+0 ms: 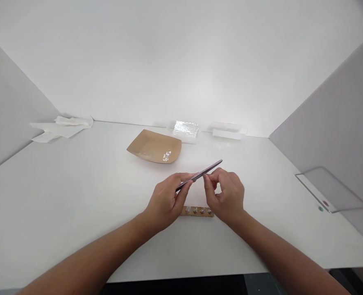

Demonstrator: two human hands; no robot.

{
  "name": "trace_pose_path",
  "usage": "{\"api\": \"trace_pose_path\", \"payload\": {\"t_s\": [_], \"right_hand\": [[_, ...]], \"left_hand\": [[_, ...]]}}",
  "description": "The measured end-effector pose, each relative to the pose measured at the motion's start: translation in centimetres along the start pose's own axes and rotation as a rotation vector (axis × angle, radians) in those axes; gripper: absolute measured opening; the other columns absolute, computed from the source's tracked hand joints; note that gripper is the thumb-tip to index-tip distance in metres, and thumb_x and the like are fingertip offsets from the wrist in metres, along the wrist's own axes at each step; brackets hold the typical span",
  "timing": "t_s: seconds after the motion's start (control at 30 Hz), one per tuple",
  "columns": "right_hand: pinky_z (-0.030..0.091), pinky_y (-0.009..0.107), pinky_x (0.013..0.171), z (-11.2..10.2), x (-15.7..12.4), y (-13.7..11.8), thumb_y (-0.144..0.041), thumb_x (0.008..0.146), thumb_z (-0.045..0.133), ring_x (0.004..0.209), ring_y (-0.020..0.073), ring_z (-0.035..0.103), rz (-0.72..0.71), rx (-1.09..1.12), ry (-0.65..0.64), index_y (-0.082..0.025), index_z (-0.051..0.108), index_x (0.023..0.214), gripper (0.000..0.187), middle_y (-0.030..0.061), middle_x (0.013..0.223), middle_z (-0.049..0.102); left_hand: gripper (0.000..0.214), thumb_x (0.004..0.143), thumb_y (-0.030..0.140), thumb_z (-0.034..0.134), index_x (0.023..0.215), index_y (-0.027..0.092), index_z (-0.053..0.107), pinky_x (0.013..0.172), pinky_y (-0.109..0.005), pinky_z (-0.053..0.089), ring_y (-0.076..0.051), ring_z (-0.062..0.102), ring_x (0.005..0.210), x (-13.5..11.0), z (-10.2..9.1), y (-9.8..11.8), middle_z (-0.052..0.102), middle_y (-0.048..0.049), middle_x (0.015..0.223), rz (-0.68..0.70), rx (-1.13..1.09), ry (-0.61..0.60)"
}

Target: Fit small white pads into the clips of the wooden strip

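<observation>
My left hand (168,200) grips a thin, flat, dark panel (210,167) between thumb and fingers. The panel is seen nearly edge-on and slants up to the right, above the table. At its lower edge, my right hand (226,194) has thumb and forefinger pinched together close to or touching it; whatever lies between those fingertips is too small to make out. Below the hands, a brown strip (198,212) with several shiny round pieces on it lies on the table, its left end partly hidden by my left hand.
A brown paper tray (150,143) holds small white scraps (166,155). Behind it lie a clear-wrapped packet (185,129) and a white block-shaped piece (227,134). Crumpled white tissues (60,128) rest at the back left. A wire-framed stand (315,191) leans by the right wall.
</observation>
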State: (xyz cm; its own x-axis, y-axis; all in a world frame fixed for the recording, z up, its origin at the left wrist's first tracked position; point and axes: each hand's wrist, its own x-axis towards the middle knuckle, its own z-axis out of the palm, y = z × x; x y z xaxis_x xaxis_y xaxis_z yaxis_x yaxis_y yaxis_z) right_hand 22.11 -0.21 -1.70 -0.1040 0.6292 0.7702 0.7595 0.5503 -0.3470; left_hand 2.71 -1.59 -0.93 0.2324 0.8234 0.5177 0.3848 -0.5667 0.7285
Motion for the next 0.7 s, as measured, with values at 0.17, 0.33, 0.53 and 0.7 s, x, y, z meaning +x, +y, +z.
{"api": "trace_pose_path", "payload": {"t_s": [0.17, 0.33, 0.53, 0.7], "right_hand": [[0.037, 0.031, 0.062, 0.27, 0.04, 0.27, -0.019, 0.101, 0.061, 0.055, 0.0123, 0.048, 0.06, 0.01, 0.003, -0.022, 0.049, 0.076, 0.028, -0.0043, 0.062, 0.056], [0.038, 0.032, 0.064, 0.48, 0.11, 0.21, -0.019, 0.101, 0.061, 0.055, 0.0122, 0.048, 0.039, 0.056, -0.001, -0.022, 0.05, 0.076, 0.028, -0.0043, 0.062, 0.055], [0.039, 0.032, 0.065, 0.48, 0.21, 0.57, -0.018, 0.1, 0.062, 0.057, 0.0124, 0.05, 0.016, 0.073, 0.002, -0.022, 0.051, 0.076, 0.026, -0.0043, 0.062, 0.056], [0.038, 0.032, 0.064, 0.34, 0.44, 0.61, -0.018, 0.1, 0.062, 0.056, 0.0125, 0.048, 0.042, 0.009, 0.051, -0.022, 0.051, 0.076, 0.027, -0.0041, 0.063, 0.058]], "left_hand": [[0.023, 0.107, 0.024, 0.052, 0.123, 0.022, 0.068, 0.06, -0.019, 0.059, -0.015, 0.078, 0.092, -0.17, 0.25, -0.29, 0.078, -0.0038, 0.114, -0.02, 0.002, 0.018], [0.025, 0.108, 0.025, 0.051, 0.126, 0.022, 0.067, 0.06, -0.02, 0.061, -0.013, 0.077, 0.082, -0.06, 0.26, -0.21, 0.079, -0.0042, 0.114, -0.015, -0.003, 0.022], [0.025, 0.107, 0.026, 0.051, 0.124, 0.021, 0.069, 0.055, -0.019, 0.059, -0.009, 0.074, 0.066, -0.03, 0.21, -0.15, 0.079, -0.0044, 0.114, -0.037, -0.005, 0.024], [0.024, 0.107, 0.025, 0.052, 0.124, 0.02, 0.069, 0.055, -0.018, 0.059, -0.013, 0.078, 0.079, 0.04, 0.04, 0.05, 0.079, -0.0056, 0.114, -0.011, 0.003, 0.051]]}}
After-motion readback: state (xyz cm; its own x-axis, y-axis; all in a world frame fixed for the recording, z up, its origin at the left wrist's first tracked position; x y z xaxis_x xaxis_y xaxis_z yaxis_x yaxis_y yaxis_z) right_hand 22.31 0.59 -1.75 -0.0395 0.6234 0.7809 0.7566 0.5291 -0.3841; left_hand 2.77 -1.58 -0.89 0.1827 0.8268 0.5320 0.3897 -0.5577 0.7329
